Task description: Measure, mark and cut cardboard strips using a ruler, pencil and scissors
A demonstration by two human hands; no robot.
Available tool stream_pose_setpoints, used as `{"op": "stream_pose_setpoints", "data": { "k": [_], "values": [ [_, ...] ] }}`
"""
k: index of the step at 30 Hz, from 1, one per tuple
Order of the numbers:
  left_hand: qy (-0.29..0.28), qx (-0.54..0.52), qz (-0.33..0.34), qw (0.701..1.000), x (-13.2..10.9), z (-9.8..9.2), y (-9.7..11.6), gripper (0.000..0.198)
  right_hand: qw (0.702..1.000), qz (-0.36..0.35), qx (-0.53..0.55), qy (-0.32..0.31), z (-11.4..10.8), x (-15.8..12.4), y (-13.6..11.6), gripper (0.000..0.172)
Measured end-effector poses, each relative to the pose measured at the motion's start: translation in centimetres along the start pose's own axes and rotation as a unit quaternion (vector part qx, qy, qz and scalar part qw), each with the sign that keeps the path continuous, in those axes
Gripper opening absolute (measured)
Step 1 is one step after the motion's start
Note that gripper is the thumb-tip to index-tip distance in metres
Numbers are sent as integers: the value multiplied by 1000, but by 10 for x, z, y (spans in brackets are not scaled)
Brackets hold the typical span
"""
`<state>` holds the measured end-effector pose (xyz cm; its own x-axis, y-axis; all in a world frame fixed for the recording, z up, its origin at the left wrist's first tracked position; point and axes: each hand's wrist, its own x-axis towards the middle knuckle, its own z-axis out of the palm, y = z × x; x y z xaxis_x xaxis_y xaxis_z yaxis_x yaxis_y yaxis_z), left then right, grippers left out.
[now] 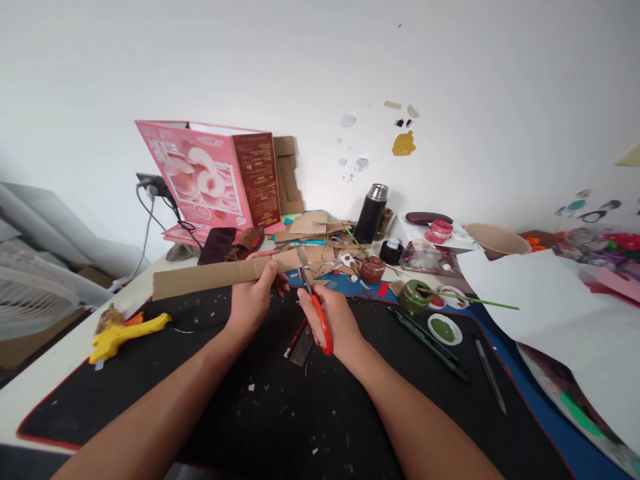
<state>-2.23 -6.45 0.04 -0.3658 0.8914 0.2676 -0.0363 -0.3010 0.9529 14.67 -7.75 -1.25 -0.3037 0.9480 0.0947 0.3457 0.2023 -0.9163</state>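
Observation:
My left hand [255, 300] is closed around a long strip of brown cardboard [200, 278] that stretches out to the left above the black mat [150, 387]. My right hand [336, 320] grips red-handled scissors [315, 310], whose blades point up into the strip's right end just beside my left fingers. A dark pencil-like stick [295, 339] lies on the mat under my hands.
A yellow glue gun [125, 333] lies at the left. Cardboard scraps [315, 230], a pink box [210, 173], a black flask [371, 213], small paint pots [415, 295], a green stick [480, 301], dark tools [430, 340] and white paper [560, 307] crowd the back and right.

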Motion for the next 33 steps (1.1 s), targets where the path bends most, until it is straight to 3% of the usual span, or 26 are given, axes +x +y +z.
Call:
{"op": "stream_pose_setpoints", "data": {
  "k": [17, 22, 29, 33],
  "values": [
    [-9, 9, 0, 1000, 1, 0, -5, 43, 999, 1, -31, 16, 1, -1, -3, 33],
    [-15, 4, 2, 1000, 0, 0, -3, 43, 1000, 20, 4, 10, 2, 2, 2, 33],
    [-13, -25, -2, 1000, 3, -1, -6, 46, 996, 26, 80, 29, -7, 9, 9, 43],
    [15, -69, 2, 997, 9, -5, -3, 55, 999, 17, 47, 12, -12, 9, 7, 45]
  ]
}}
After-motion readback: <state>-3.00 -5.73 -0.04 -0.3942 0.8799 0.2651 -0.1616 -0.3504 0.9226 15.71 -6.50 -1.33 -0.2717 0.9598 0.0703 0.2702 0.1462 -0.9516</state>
